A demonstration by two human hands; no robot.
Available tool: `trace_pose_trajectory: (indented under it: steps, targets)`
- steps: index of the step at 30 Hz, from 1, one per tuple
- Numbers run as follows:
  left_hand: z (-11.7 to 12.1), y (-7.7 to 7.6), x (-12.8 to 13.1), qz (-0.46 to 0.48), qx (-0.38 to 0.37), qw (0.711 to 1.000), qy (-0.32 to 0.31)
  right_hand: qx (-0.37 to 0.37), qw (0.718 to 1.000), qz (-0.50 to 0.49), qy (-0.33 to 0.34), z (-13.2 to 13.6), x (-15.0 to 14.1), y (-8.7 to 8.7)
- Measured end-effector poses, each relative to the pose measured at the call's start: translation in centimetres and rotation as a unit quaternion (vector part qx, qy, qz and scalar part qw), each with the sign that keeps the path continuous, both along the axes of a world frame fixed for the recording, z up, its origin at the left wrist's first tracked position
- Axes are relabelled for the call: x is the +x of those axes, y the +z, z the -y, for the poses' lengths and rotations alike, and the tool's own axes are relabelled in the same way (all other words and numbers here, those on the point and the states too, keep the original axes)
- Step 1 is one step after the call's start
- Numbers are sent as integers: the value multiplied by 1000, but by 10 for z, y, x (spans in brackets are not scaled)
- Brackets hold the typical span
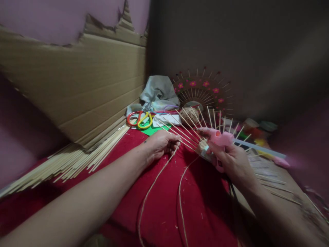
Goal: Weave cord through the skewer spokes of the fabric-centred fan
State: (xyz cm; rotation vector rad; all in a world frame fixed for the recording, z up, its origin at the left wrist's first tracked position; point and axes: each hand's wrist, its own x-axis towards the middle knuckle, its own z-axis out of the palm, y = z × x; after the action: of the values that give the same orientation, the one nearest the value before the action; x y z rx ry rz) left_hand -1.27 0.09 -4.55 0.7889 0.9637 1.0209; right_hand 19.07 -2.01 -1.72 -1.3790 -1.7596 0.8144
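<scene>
My right hand (232, 159) is wrapped round a pink glue gun (218, 136) with a long pale glue stick (259, 148) jutting from its back. The nozzle end is over a fan of thin wooden sticks (185, 127) that spread from a twine-wrapped centre (203, 146). My left hand (164, 143), fingers pinched, grips a length of jute twine (156, 178) at the ends of the nearest sticks. The twine hangs in a loop toward me over the red cloth, and another strand runs back to the centre. Whether those fingers also hold a stick, I cannot tell.
Loose wooden sticks (74, 157) lie along a cardboard sheet (102, 79) at left. Scissors (140, 120) with red and yellow handles rest on green paper (154, 129). A twine ball (190, 116) and a flowered stick fan (197, 90) stand behind. Red cloth (164, 206) covers the surface.
</scene>
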Motion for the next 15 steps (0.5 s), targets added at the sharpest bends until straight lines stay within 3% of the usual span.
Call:
trace_pose_trajectory:
  steps: [15]
  targets:
    - [-1, -1, 0, -2, 8, 1000, -4, -15, 1000, 5, -10, -2, 2, -3]
